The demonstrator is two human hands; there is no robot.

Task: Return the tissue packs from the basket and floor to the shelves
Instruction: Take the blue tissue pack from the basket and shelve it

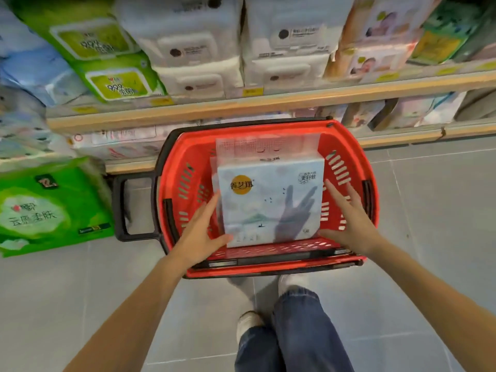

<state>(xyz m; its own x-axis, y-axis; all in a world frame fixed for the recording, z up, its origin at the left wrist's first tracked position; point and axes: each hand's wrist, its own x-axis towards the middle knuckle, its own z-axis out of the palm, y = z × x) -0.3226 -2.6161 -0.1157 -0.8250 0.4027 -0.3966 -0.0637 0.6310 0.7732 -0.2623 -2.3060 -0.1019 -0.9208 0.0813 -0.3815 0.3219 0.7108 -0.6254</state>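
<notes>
Looking down into a red basket (349,146) on a grey tiled floor (429,210), in front of stocked shelves (241,106). Inside, a pale blue tissue pack (265,194) lying flat. Left hand (198,232) open, fingers spread, touching the pack's left edge. Right hand (349,221) open too, just beside the right edge, gripping nothing. A green tissue pack (48,208) resting on the floor to the left. Probably reaching in for the lift; next, closing both palms on the sides and raising toward a shelf.

Glossy film-wrapped tissue pack (269,202) (plastic basket (349,146))
</notes>
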